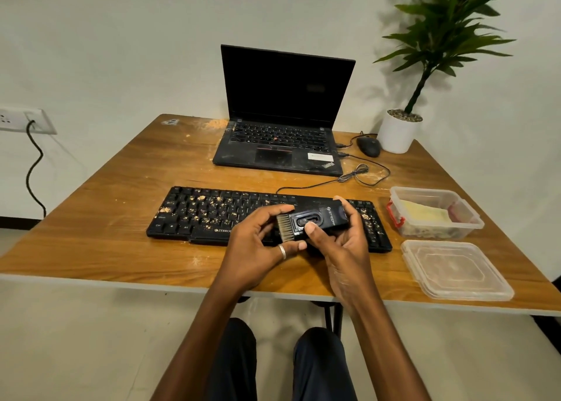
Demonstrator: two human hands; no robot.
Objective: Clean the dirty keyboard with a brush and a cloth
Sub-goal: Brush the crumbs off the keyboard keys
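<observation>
Two hands on the brush (pixel 309 221) at frame centre: right hand (pixel 343 248) wraps its body, thumb on the slider, left hand (pixel 258 242) pinches the bristle end. Bristles point frame-left, along the keyboard (pixel 194 215) lying crosswise just beneath, crumbs (pixel 209 203) thickest on its frame-left half.

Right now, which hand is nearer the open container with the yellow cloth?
Right. The right hand grips the brush by its body, on the side toward the container; the left hand holds the bristle end, farther off over the keyboard.
</observation>
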